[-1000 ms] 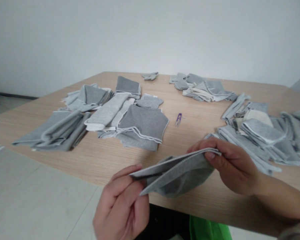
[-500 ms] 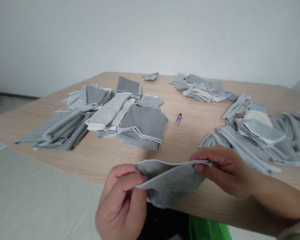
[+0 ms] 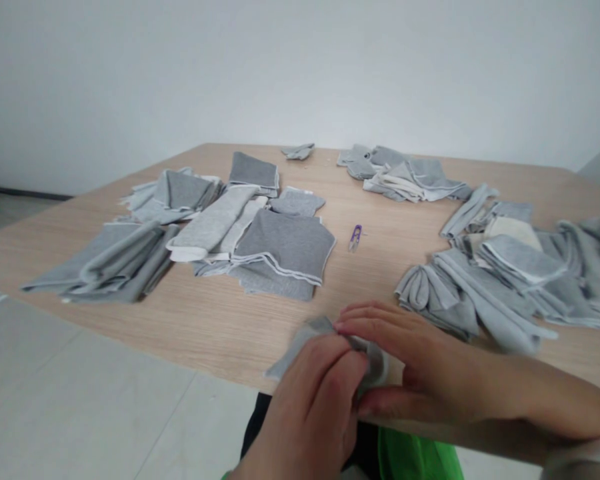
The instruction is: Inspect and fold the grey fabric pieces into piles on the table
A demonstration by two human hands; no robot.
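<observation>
Wearer's side of purple snips [image 3: 355, 238]: left hand [image 3: 316, 400] clenched on grey cloth [image 3: 297, 342], right hand's [image 3: 433, 365] grip unclear; avoid bunching.

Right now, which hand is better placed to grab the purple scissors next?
Probably the right hand: it is nearer the scissors and looks more open, while the left hand is curled over the cloth.
</observation>
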